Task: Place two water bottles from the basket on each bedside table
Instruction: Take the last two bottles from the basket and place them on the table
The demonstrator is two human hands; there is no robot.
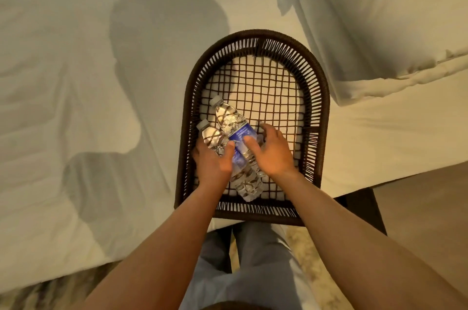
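A dark woven basket (316, 112) rests on the white bed near its edge. Two clear water bottles lie in its near left part, caps pointing away from me. The larger bottle (231, 122) has a blue label; the left bottle (210, 135) lies beside it against the basket wall. My left hand (214, 163) is wrapped over the left bottle's body. My right hand (271, 152) lies over the blue-label bottle with fingers spread, thumb on the label; a full grip is not visible.
White bed sheet (88, 82) spreads to the left and beyond the basket. A folded duvet and pillow (379, 18) lie at the upper right. A dark bed frame corner (359, 206) and carpet (430, 221) are at the right. My legs stand below the basket.
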